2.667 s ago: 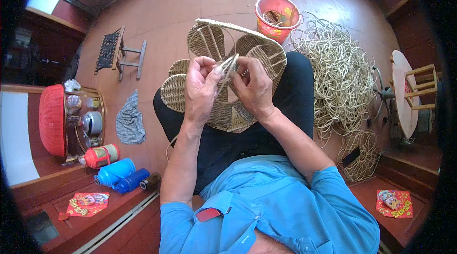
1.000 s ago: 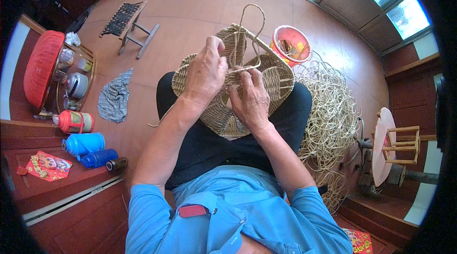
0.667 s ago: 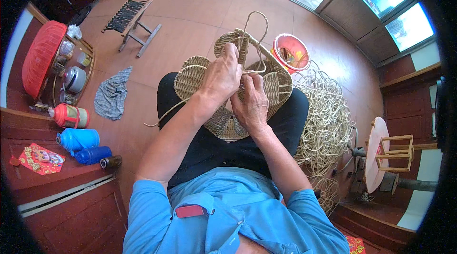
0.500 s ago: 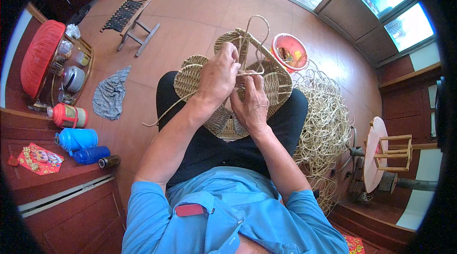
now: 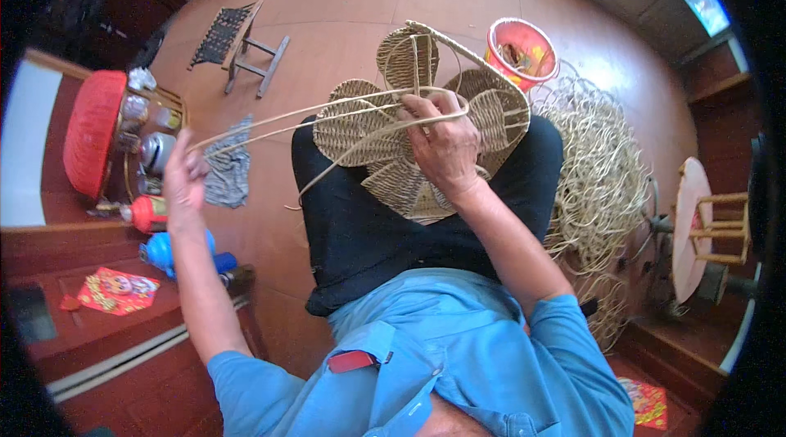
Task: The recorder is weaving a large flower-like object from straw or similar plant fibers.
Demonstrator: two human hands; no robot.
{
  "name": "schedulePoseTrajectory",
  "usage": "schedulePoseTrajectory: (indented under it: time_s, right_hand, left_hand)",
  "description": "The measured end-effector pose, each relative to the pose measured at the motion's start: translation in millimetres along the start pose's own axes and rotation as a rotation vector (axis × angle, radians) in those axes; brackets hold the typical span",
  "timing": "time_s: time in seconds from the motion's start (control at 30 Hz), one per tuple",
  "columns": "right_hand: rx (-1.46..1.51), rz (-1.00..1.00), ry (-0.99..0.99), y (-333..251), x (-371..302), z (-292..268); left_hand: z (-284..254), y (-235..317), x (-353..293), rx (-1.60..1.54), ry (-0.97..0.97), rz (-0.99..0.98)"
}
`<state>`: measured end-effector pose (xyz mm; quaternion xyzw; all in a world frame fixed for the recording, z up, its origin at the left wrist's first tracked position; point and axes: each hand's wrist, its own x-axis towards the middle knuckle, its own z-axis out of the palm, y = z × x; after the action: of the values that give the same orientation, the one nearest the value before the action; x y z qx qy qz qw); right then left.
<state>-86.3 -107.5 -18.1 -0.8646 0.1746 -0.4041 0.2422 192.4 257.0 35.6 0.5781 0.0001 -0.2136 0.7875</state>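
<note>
The flower-shaped woven panel (image 5: 352, 122) at centre is rough, matt, ridged plant-like cord; the tangled cord heap (image 5: 598, 158) at right looks smoother with a faint sheen. Upper right, the bucket (image 5: 512, 34) is glossy plastic. Upper left, the stool frame (image 5: 264, 60) is dull wood; at left lies crumpled, matt cloth (image 5: 228, 179).

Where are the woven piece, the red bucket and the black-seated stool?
Woven piece (image 5: 397, 181): head view, on a lower petal.
Red bucket (image 5: 518, 32): head view, on its inner wall.
Black-seated stool (image 5: 223, 36): head view, on the seat.
</note>
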Motion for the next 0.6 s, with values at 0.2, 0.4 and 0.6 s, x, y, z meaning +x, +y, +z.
schedulePoseTrajectory:
  time_s: [0.2, 0.4, 0.6]
  right_hand:
    - [-0.090, 0.022, -0.069, 4, 9, 7]
    - [0.034, -0.031, 0.021, 8, 12, 13]
    - [-0.067, 0.002, -0.005, 9, 16, 6]
  left_hand:
    - [-247, 121, 2, 0.178, 0.546, 0.090]
    - [-326, 191, 3, 1.231, 0.740, 0.202]
    - [145, -46, -20, 1.233, -0.285, 0.750]
